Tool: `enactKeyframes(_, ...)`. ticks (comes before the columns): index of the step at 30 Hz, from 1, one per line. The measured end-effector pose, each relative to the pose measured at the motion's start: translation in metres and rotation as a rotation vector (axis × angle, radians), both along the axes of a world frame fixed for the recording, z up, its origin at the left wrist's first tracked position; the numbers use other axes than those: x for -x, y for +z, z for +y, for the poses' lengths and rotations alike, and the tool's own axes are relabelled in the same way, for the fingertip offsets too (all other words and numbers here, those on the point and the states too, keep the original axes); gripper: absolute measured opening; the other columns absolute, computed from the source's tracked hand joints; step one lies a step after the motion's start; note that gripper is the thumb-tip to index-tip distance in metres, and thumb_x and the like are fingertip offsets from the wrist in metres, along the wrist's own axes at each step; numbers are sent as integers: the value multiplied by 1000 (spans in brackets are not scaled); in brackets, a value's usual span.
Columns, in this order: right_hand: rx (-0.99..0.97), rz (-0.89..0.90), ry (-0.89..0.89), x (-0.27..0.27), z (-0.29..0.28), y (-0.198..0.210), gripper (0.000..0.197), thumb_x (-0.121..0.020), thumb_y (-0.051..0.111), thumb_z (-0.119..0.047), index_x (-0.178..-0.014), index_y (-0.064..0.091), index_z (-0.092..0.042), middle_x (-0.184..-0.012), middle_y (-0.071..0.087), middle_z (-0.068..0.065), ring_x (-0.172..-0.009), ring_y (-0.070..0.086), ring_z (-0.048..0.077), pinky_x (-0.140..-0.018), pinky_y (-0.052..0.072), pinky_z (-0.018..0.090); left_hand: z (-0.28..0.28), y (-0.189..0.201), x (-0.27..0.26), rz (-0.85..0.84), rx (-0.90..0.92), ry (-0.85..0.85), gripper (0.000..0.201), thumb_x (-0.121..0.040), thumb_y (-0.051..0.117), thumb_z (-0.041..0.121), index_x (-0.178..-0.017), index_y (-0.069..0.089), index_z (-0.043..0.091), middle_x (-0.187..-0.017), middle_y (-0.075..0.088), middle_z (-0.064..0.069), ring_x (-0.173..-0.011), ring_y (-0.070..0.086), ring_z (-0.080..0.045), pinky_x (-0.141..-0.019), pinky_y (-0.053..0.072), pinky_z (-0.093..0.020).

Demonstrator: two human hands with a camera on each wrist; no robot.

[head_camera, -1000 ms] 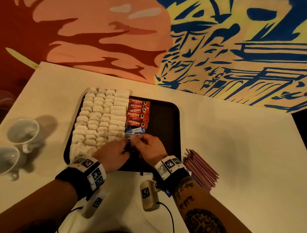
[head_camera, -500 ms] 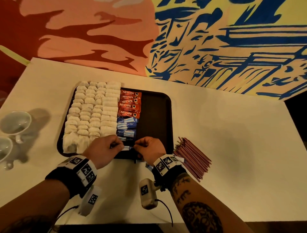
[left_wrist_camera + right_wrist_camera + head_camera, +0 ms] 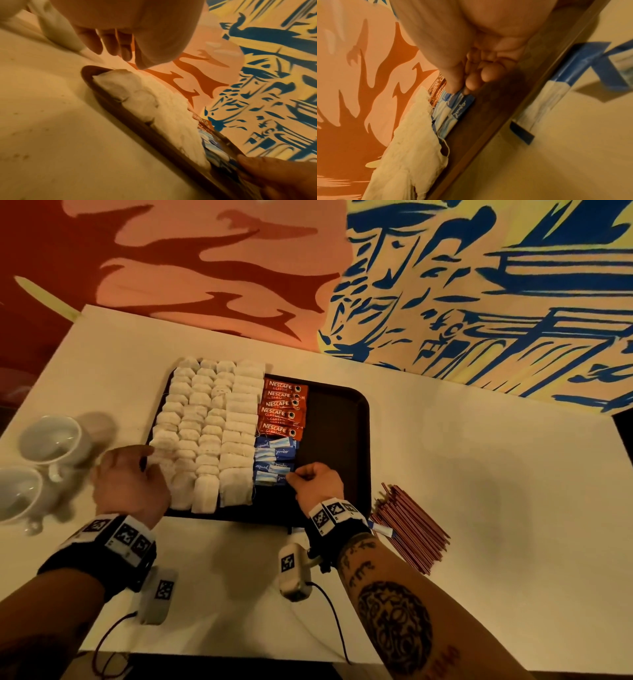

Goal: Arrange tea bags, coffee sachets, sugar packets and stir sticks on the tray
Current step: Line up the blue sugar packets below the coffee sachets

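Observation:
A dark brown tray [image 3: 335,440] holds rows of white tea bags [image 3: 205,433] on its left. Red coffee sachets [image 3: 282,409] lie beside them, with blue sugar packets [image 3: 274,460] stacked below. My right hand [image 3: 291,477] pinches the right end of the nearest sugar packet [image 3: 460,106] between thumb and fingers, as the right wrist view shows. My left hand [image 3: 144,463] hovers over the tray's near left corner by the tea bags. Its fingers [image 3: 116,50] hang loosely and hold nothing. A pile of red stir sticks [image 3: 411,529] lies on the table, right of the tray.
Two white cups [image 3: 51,440] stand at the table's left edge, close to my left hand. A few loose sugar packets [image 3: 556,97] lie on the table just outside the tray's near rim, under my right wrist. The tray's right half shows bare.
My left hand has let go of the sugar packet and moved left to the tray's near left corner. My right hand has carried the packet up against the stacked sugar packets.

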State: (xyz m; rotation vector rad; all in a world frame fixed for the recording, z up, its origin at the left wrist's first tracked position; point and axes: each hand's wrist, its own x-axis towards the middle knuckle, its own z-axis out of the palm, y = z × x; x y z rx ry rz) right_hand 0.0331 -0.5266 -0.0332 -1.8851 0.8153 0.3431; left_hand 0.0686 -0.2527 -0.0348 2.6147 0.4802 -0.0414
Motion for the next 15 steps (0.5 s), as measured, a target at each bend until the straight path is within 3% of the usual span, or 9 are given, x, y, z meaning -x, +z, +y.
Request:
enactKeyframes(5,73,30,3,-5,1,1,22,-86,76,-37,-97,67,-20,-100,71,-1,-92,67,15,-82,56,30,14,-12,-5,149,-10,41,41,-90,55,17,-130,58,15,-135,51,-22,-125,42,-44,-105,38,-54)
enactKeyframes(8,74,60,-4,-7,3,2,23,-86,77,-37,-99,66,-20,-99,69,-3,-89,65,14,-76,53,27,18,-13,-5,166,50,57,42,-91,52,11,-133,56,12,-136,49,-26,-123,46,-47,-107,37,-52)
enactKeyframes(13,73,81,-29,-9,3,6,26,-84,78,-39,-100,64,-23,-104,68,-2,-90,64,14,-64,47,22,25,-15,-4,180,60,45,38,-91,56,16,-129,56,15,-132,53,-23,-119,50,-46,-104,42,-54)
enactKeyframes(15,73,88,-40,-10,2,8,28,-83,79,-40,-100,64,-23,-105,68,-2,-92,64,14,-67,48,22,25,-15,-4,166,28,35,38,-89,56,14,-127,56,16,-133,54,-21,-122,47,-44,-106,41,-55)
